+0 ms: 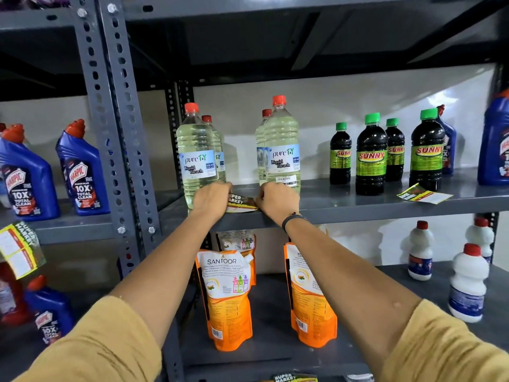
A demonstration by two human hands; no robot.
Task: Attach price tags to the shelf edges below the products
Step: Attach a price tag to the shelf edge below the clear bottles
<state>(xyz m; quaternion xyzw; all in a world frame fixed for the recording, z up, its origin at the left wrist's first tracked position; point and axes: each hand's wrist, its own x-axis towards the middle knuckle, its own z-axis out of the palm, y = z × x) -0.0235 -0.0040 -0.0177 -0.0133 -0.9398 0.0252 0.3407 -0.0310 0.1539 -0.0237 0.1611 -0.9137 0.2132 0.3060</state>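
Note:
A green, black and white "Super Market" price tag (241,203) lies at the front of the grey shelf (344,208), between two groups of clear liquid bleach bottles (281,150). My left hand (211,198) grips the tag's left end and my right hand (276,201) grips its right end, both resting on the shelf edge. A second tag (424,194) lies loose on the same shelf in front of the dark Sunny bottles (370,158). A third tag (18,248) hangs from the left rack's shelf edge. A fourth tag (294,378) shows at the bottom edge.
Blue Harpic bottles (82,169) stand on the left rack, behind perforated grey uprights (121,128). Orange Santoor pouches (228,296) and white bottles (465,282) fill the lower shelf. Another blue bottle (495,142) stands at the far right.

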